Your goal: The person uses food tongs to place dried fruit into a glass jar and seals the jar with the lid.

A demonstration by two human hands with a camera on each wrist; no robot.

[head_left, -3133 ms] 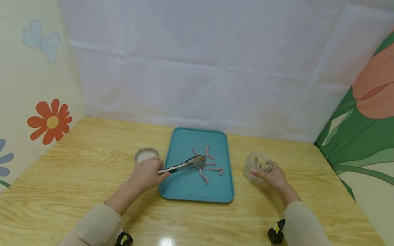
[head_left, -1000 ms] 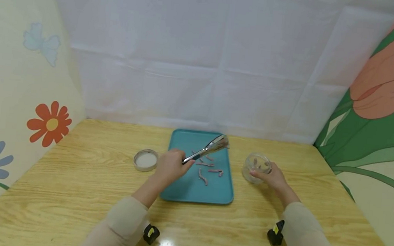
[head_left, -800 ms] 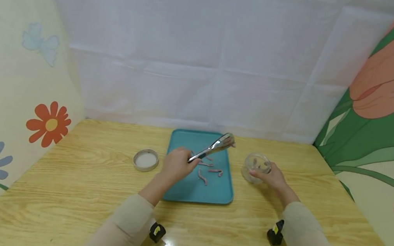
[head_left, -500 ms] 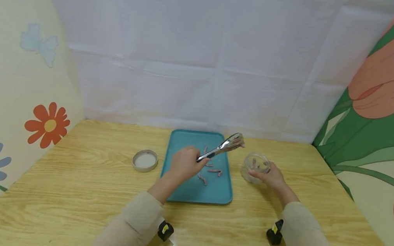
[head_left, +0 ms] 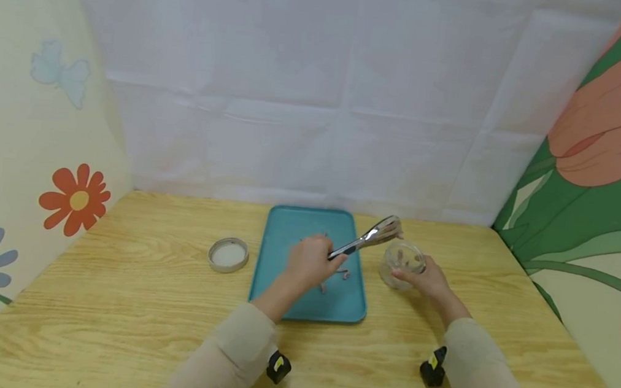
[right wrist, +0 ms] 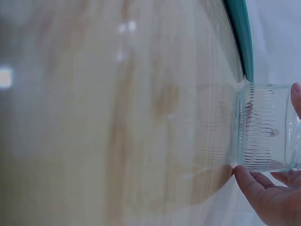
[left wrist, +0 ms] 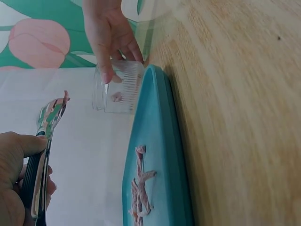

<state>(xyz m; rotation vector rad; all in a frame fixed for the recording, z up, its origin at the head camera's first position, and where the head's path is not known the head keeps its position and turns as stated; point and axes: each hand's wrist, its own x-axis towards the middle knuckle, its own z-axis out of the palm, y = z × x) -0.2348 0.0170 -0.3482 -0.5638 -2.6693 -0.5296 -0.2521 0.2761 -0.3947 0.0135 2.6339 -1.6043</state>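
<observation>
The left hand grips tongs, the right hand clasps a glass jar; pink strips lie on a blue tray; a lid rests beside its left edge, the jar, pink pieces inside, near its right; raised by the jar's mouth, the tongs pinch another strip; white cloth backs the far edge of the desk.

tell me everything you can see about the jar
The jar is clear, round and looks like glass, with a smooth rim, no lid on and fine ribs round its lower wall. It stands upright on the wooden table, just right of the blue tray and apart from it. A few pinkish pieces show inside; their exact number is unclear. The right hand grips its side.
</observation>
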